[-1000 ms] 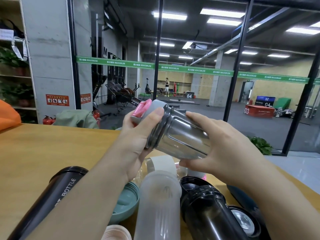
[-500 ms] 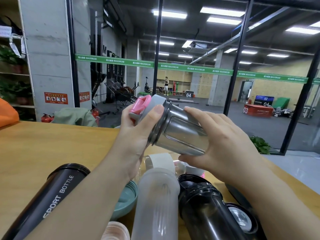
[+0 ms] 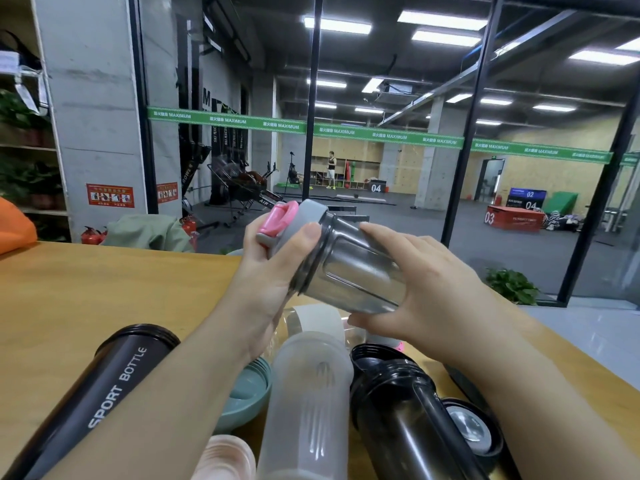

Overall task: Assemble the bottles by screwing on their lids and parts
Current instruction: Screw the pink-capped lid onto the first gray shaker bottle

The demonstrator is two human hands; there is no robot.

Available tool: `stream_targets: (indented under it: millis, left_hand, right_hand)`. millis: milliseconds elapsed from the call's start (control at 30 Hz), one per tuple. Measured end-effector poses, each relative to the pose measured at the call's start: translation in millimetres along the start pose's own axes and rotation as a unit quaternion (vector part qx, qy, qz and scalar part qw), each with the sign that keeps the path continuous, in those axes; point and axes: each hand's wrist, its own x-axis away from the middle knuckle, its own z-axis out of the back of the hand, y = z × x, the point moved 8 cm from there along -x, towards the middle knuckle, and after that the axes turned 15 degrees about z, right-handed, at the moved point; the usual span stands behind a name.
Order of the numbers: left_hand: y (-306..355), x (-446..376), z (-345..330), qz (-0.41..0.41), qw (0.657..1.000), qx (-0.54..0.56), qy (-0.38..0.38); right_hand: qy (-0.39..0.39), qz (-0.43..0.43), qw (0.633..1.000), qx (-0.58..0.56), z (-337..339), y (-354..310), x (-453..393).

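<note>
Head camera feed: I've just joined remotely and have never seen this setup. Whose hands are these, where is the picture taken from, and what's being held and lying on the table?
There is no machine here: a person works with two bare hands, and the single wide-angle camera sits on their head, looking forward and down. The left hand grips the grey lid with a pink flip cap, and the right hand holds the clear smoky bottle by its base, tilted in the air above the wooden table. On the table lie a black bottle marked SPORT BOTTLE, a frosted bottle, a dark translucent bottle, a teal lid and a peach-coloured part. Behind the glass wall is a gym.
</note>
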Motion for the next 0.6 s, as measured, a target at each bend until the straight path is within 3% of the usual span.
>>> stream_targets:
  millis: [600]
  left_hand:
    - [8, 0, 3, -0.080, 0.981, -0.146, -0.098]
  right_hand:
    - [-0.020, -0.015, 0.968, -0.250, 0, 7, 6]
